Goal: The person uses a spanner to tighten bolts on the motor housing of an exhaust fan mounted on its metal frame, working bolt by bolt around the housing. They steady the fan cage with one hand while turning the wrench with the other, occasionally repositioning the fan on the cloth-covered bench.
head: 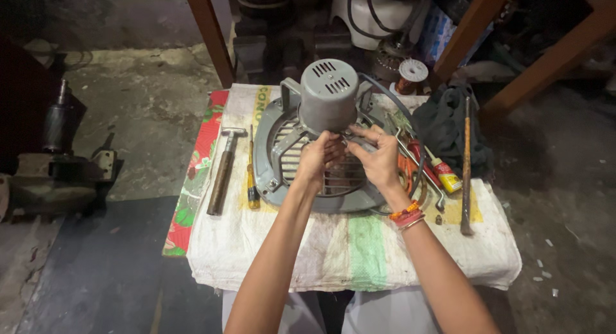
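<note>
A grey fan motor housing (329, 93) with vent slots stands upright on a round grey grille frame (277, 170), on a low table covered by a white sack cloth (346, 250). My left hand (319, 159) and my right hand (377, 155) meet at the near side of the motor's base, fingers curled together around a small part or wire that is too hidden to name. A dark cable (410, 125) loops from the motor round the right side of the frame. Thread and bangles circle my right wrist.
A hammer (222, 172) and a yellow-handled screwdriver (252, 180) lie left of the frame. Pliers, a small tube (445, 174), a dark cloth (446, 125) and a long rusty rod (466, 167) lie to the right. Wooden legs, a wire spool (410, 74) and a motor part (59, 119) stand around.
</note>
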Available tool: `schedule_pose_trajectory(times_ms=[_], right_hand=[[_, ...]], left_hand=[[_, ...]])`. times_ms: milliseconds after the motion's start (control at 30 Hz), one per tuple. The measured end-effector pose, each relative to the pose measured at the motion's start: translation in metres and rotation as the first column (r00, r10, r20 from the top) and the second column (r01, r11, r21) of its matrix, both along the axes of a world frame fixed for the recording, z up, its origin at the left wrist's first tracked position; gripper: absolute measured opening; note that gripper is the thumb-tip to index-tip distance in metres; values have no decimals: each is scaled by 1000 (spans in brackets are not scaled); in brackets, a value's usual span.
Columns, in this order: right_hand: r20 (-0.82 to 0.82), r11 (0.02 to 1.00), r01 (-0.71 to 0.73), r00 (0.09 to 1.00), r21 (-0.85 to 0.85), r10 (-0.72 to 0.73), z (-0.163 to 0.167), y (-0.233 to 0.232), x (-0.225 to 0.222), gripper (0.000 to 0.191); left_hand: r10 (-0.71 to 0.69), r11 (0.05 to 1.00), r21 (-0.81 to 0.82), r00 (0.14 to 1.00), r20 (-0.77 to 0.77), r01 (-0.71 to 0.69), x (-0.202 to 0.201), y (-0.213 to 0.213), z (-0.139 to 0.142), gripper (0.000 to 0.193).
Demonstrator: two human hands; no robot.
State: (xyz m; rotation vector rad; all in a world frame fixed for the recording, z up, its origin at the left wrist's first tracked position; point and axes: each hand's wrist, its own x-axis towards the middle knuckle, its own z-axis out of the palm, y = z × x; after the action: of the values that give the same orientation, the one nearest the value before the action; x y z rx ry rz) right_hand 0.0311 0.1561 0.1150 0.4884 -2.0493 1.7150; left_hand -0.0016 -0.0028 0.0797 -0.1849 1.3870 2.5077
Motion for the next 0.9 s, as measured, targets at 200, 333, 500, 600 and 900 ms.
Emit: schedule_pose_trajectory(times_ms=[200, 333, 500, 600, 900], right_hand=[[47, 984, -1, 999, -181, 9, -8, -3, -2, 17], [-41, 990, 125, 992, 68, -123, -9, 3, -4, 51], [15, 996, 55, 998, -64, -54, -7, 1, -2, 16], [78, 988, 57, 996, -144, -46, -4, -2, -1, 23], [51, 993, 71, 996, -98, -66, -1, -3, 4, 12]], left_hand=[[13, 1000, 4, 1000, 0, -13, -2, 1, -4, 40], [24, 999, 36, 1000, -7, -24, -3, 2, -5, 39], [14, 1000, 19, 1000, 0, -14, -1, 2, -3, 38], [20, 1000, 3, 1000, 14, -20, 1, 1, -1, 37], [-1, 1000, -21, 1000, 2, 1, 2, 0, 1, 39]])
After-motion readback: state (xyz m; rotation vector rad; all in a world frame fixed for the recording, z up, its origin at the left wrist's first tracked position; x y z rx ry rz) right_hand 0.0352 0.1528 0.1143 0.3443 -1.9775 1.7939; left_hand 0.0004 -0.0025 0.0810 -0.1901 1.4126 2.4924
